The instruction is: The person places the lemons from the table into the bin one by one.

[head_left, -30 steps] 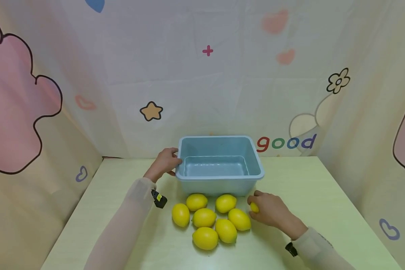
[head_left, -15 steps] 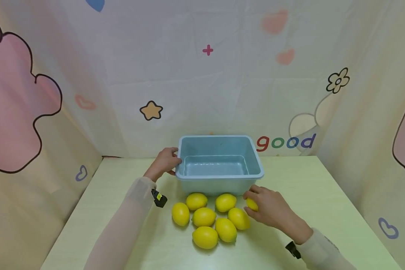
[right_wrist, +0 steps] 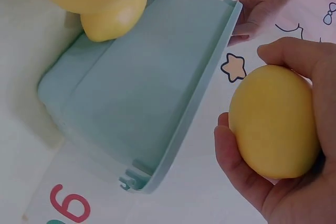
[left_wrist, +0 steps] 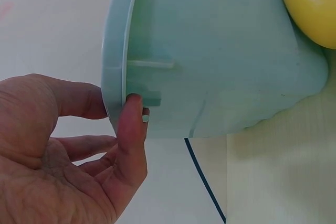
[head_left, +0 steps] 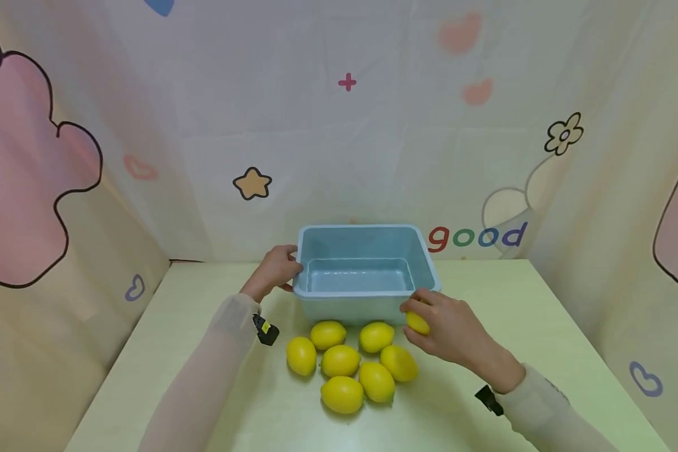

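A pale blue plastic basin (head_left: 361, 311) stands at the back of the table, its inside bare. My left hand (head_left: 274, 270) grips its left rim; in the left wrist view the thumb and fingers (left_wrist: 132, 129) pinch the rim from both sides. At the basin's front right corner, my right hand (head_left: 454, 329) holds a lemon (head_left: 417, 322). The right wrist view shows that lemon (right_wrist: 275, 121) between the thumb and curled fingers, raised off the table. Several more lemons (head_left: 341, 361) lie grouped on the table in front of the basin.
The light wood-look table (head_left: 192, 351) runs back to a printed curtain (head_left: 316, 125) with hearts, a star and the word "good". Two lemons of the group lie right by the basin's front wall. Curtains also hang at both sides.
My right hand has lifted the lemon and moved it up and left, toward the basin's front right corner. The left hand keeps its grip, and the other lemons stay put.
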Demonstrator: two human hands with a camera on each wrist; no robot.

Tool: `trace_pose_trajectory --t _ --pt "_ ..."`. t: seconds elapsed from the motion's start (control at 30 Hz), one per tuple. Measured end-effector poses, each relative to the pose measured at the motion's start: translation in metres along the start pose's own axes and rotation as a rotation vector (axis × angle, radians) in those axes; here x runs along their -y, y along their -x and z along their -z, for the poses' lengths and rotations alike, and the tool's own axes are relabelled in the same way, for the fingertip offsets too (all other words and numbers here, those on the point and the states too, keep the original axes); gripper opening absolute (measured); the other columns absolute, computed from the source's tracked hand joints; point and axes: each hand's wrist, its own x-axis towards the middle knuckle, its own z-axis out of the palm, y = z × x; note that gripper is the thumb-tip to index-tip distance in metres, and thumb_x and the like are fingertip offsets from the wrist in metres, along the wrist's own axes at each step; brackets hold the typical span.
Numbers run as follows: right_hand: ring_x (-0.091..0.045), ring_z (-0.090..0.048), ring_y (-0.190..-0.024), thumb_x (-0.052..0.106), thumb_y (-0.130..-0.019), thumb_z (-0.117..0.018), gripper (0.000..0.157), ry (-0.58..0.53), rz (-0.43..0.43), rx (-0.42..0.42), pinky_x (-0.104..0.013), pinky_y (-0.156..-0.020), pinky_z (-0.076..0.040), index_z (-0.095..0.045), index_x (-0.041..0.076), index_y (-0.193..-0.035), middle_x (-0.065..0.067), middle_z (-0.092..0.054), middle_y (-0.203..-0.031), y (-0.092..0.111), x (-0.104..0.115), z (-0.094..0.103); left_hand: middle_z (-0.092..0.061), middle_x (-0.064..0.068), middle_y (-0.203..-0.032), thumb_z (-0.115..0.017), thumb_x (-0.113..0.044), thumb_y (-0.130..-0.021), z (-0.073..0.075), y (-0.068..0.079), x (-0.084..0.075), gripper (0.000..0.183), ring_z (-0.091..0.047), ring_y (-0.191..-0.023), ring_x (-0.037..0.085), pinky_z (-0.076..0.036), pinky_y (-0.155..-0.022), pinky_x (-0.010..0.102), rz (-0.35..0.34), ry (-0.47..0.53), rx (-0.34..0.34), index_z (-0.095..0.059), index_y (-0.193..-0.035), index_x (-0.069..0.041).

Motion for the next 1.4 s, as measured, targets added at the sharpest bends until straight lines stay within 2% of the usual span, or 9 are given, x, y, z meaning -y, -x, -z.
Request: trace_pose_trajectory --t 0.27,0.53,0.93,1.1,1.3,1.4 --pt "-0.009 -0.054 -0.066 0.03 -0.079 -0.078 0.024 -0.008 0.017 -0.014 -0.016 -0.05 -0.043 -0.072 0.018 -0.098 0.002 -0.063 -0.09 -0.013 -0.003 0.007 -0.058 0.025 -0.13 -0.054 -0.008 -0.093 -0.001 0.002 -0.001 0.054 -0.067 -0.102 0.035 -0.062 -0.063 0.036 -0.004 0.006 0.003 -0.044 -0.146 -0.006" --pt "-0.01 -0.057 -0.068 0.028 -0.08 -0.078 0.024 -0.039 0.031 -0.044 -0.018 -0.053 -0.047 -0.072 0.016 -0.1 0.0 -0.065 -0.094 -0.026 -0.002 0.015 -0.06 0.023 -0.125 -0.053 -0.007 -0.093 -0.002 0.002 0.001 0.054 -0.068 -0.1 0.035 -0.063 -0.067 0.041 -0.013 0.002 0.004 -0.043 -0.146 -0.004" --pt "-0.012 -0.061 -0.07 0.029 -0.083 -0.075 0.023 -0.078 0.031 -0.078 -0.02 -0.055 -0.048 -0.072 0.016 -0.101 0.0 -0.066 -0.096 -0.049 0.002 0.027 -0.061 0.021 -0.124 -0.056 -0.011 -0.093 -0.006 0.001 0.004 0.057 -0.068 -0.098 0.033 -0.062 -0.062 0.036 -0.007 -0.011 -0.016 -0.041 -0.147 -0.005" --pt "-0.012 -0.062 -0.069 0.03 -0.083 -0.074 0.024 -0.09 0.046 -0.087 -0.019 -0.054 -0.047 -0.072 0.015 -0.102 -0.001 -0.067 -0.097 -0.056 0.004 0.03 -0.06 0.021 -0.124 -0.055 -0.011 -0.094 -0.01 0.001 0.006 0.057 -0.068 -0.094 0.029 -0.062 -0.062 0.035 0.018 -0.012 0.014 -0.04 -0.148 -0.004" --pt "-0.011 -0.058 -0.063 0.029 -0.083 -0.075 0.024 -0.099 0.051 -0.107 -0.018 -0.05 -0.045 -0.071 0.014 -0.102 0.0 -0.066 -0.097 -0.072 0.003 0.035 -0.061 0.021 -0.12 -0.055 -0.01 -0.092 -0.005 0.001 0.001 0.054 -0.068 -0.091 0.029 -0.062 -0.063 0.036 -0.014 -0.02 -0.012 -0.045 -0.144 -0.004" --pt "-0.011 -0.058 -0.063 0.028 -0.083 -0.075 0.024 -0.117 0.05 -0.109 -0.018 -0.05 -0.045 -0.071 0.014 -0.101 0.0 -0.066 -0.097 -0.078 0.003 0.035 -0.061 0.022 -0.122 -0.056 -0.009 -0.092 -0.002 0.003 0.001 0.055 -0.068 -0.092 0.029 -0.062 -0.067 0.04 -0.004 -0.022 -0.007 -0.044 -0.145 -0.005"
